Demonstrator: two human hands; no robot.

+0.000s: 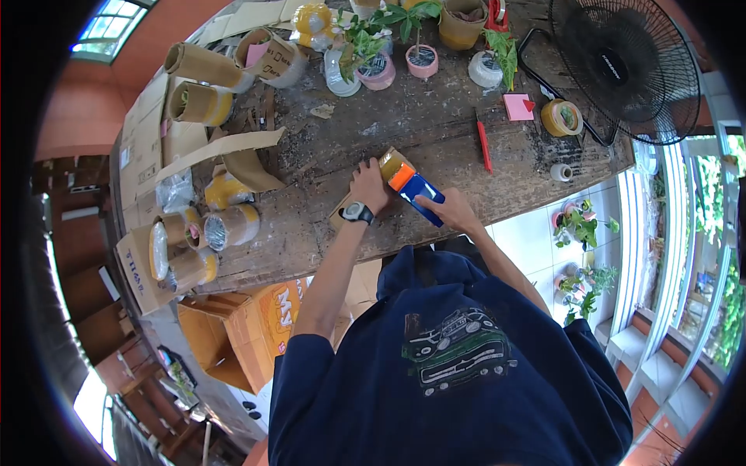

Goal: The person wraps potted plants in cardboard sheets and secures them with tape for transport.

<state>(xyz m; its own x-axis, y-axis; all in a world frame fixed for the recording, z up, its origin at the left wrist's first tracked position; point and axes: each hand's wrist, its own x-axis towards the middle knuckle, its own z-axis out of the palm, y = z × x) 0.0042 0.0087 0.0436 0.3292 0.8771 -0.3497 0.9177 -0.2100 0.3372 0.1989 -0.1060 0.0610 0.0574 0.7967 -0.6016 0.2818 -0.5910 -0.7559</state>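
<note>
Navy T-shirt (pixel 451 373) with a green car print fills the foreground. Beyond it, the right hand (pixel 454 210) is closed around a blue-and-orange plastic tape dispenser (pixel 412 186), while the left hand (pixel 369 185), wearing a wristwatch (pixel 357 212), presses flat on a small cardboard box (pixel 388 167) near the front edge of the rough, weathered wooden tabletop (pixel 435 124). Glossy tape rolls (pixel 225 225) cluster left.

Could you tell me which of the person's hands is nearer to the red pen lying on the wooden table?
The right hand, gripping the blue tape dispenser, lies below the red pen. The left hand, pressing the small cardboard box, is farther off.
</note>
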